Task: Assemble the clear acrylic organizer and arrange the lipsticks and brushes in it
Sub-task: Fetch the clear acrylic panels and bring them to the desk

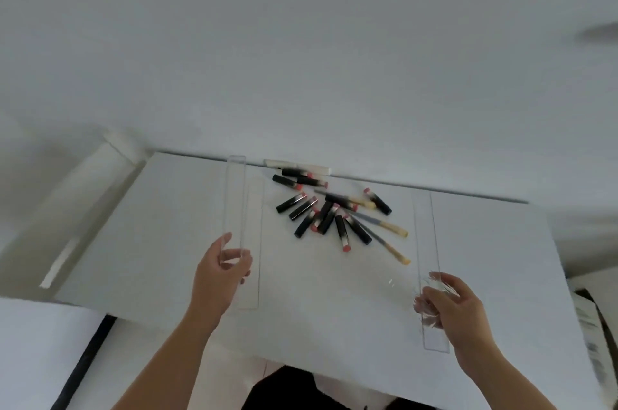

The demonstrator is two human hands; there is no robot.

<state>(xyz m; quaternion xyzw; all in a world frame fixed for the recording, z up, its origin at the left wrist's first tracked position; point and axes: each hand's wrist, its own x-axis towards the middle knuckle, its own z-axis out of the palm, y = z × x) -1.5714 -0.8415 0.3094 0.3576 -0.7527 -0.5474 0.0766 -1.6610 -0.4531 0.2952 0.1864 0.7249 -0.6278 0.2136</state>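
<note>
From the head camera, the white tabletop (485,242) carries everything, and the organizer is not yet assembled: its clear acrylic parts are separate strips.

The left hand (220,270) holds one clear strip (235,195) by its near end, fingers curled around it with the thumb on the side nearest the person. The strip angles up and away from the hand, lifted off the surface, probably so its edges can be checked or lined up with another piece. Just to its right a second clear strip (254,242) lies flat on the tabletop, running from the far side toward the near edge; it is faint and shows mainly by its outline.

The right hand (451,306) closes on the near part of a third clear strip (425,229), which seems to lie along the tabletop; whether it is fully lifted I cannot tell, since glare and blur hide the contact. Holding a piece in each hand suggests the two are about to be brought together as walls.

Between the hands, toward the far edge, the lipsticks (321,215) lie in a loose heap, black tubes with pink ends, mixed with the brushes (384,225), whose pale wooden handles point right. They sit well clear of the near working area, waiting to be sorted. A white stick-like item (294,164) lies by the far edge; its kind is unclear.
</note>
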